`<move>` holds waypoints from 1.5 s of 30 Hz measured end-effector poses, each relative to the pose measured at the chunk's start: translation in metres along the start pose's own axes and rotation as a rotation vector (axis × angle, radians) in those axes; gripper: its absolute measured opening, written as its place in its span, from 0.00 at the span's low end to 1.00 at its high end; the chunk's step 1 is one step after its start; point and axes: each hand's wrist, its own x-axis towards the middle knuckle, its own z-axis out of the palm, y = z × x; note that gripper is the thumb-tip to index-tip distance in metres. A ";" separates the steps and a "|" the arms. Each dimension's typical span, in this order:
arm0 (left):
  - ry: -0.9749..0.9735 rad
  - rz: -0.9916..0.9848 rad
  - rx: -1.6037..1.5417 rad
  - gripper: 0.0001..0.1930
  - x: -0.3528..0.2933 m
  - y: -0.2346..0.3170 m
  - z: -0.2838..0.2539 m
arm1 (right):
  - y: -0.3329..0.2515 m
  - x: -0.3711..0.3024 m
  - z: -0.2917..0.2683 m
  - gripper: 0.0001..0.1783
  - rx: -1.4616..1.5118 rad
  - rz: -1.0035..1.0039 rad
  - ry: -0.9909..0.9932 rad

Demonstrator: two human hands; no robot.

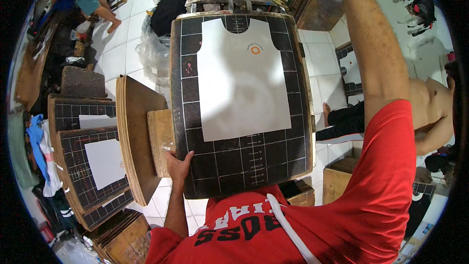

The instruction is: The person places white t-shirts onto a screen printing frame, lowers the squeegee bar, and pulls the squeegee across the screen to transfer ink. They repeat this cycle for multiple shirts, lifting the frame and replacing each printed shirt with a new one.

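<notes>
In the head view, the left hand (178,168) is placed at the lower left edge of a black gridded board (227,166), its thumb laid against the rim; whether the board is firmly grasped cannot be told, as the fingers are poorly seen. The right forearm (373,39) is stretched past the top edge, so the right hand's state cannot be told. On the board, a white shirt-shaped panel (244,95) marked with a small orange ring is laid flat. Farther left, a wooden block (159,132), a plywood slab (139,142) and gridded boards (71,166) are seen.
</notes>
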 end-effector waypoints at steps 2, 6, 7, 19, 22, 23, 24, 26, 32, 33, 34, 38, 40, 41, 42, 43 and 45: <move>0.007 -0.004 0.075 0.40 0.002 -0.004 0.003 | -0.005 -0.007 -0.003 0.29 -0.075 0.056 -0.015; -0.037 -0.017 0.226 0.47 0.014 0.016 0.002 | -0.005 -0.038 0.002 0.28 -0.018 0.029 -0.015; 0.058 0.072 0.265 0.50 0.018 0.032 -0.001 | -0.002 -0.051 0.007 0.28 0.031 0.021 0.011; -0.217 -0.314 -1.268 0.35 0.125 0.228 0.026 | 0.037 -0.357 0.126 0.22 -0.005 -0.173 -0.220; -0.362 -0.459 -1.035 0.36 0.140 0.182 0.051 | 0.055 -0.384 0.155 0.13 0.041 -0.259 -0.236; -0.396 -0.354 -0.858 0.35 0.143 0.170 0.054 | 0.061 -0.385 0.163 0.12 0.029 -0.262 -0.282; -0.431 -0.314 -0.669 0.35 0.145 0.161 0.055 | 0.066 -0.384 0.170 0.12 0.018 -0.270 -0.305; -0.273 -0.092 -0.170 0.32 0.142 0.153 0.056 | 0.073 -0.375 0.181 0.15 0.056 -0.225 -0.422; 0.227 0.811 0.327 0.40 0.113 0.159 0.069 | 0.073 -0.358 0.175 0.16 0.131 -0.160 -0.522; 0.208 0.825 0.326 0.44 0.112 0.158 0.072 | 0.073 -0.359 0.172 0.17 0.148 -0.160 -0.521; 0.181 0.811 0.314 0.47 0.114 0.157 0.075 | 0.073 -0.360 0.171 0.17 0.141 -0.155 -0.558; 0.201 0.811 0.339 0.45 0.122 0.149 0.082 | 0.085 -0.345 0.190 0.15 0.142 -0.189 -0.480; 0.189 0.804 0.311 0.45 0.124 0.146 0.084 | 0.094 -0.322 0.214 0.14 0.145 -0.213 -0.408; 0.188 0.811 0.287 0.46 0.124 0.145 0.085 | 0.101 -0.306 0.227 0.14 0.134 -0.231 -0.385; 0.188 0.803 0.304 0.46 0.124 0.145 0.085 | 0.107 -0.288 0.241 0.15 0.119 -0.226 -0.382; 0.199 0.807 0.307 0.46 0.124 0.144 0.086 | 0.111 -0.272 0.254 0.16 0.069 -0.179 -0.429; 0.208 0.808 0.310 0.46 0.124 0.144 0.087 | 0.119 -0.250 0.268 0.16 0.100 -0.163 -0.445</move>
